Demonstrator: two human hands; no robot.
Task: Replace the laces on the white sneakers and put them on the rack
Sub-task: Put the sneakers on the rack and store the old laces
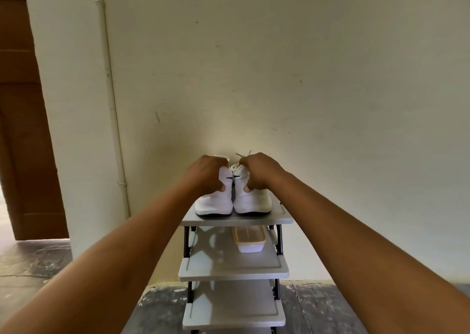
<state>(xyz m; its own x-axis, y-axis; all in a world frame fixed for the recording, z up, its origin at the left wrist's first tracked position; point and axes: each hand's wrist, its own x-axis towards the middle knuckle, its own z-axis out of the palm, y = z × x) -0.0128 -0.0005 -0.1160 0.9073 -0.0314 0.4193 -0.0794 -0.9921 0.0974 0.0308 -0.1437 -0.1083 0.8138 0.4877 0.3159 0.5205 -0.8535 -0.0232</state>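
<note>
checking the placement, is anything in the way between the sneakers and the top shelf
Nothing visible. Both white sneakers already sit on the top shelf, with the left hand and right hand gripping them.

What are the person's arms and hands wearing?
Nothing that shows. Both forearms are bare, with no sleeves in view. The left hand and right hand have no gloves, and no watch, bracelet or ring can be seen.
</note>
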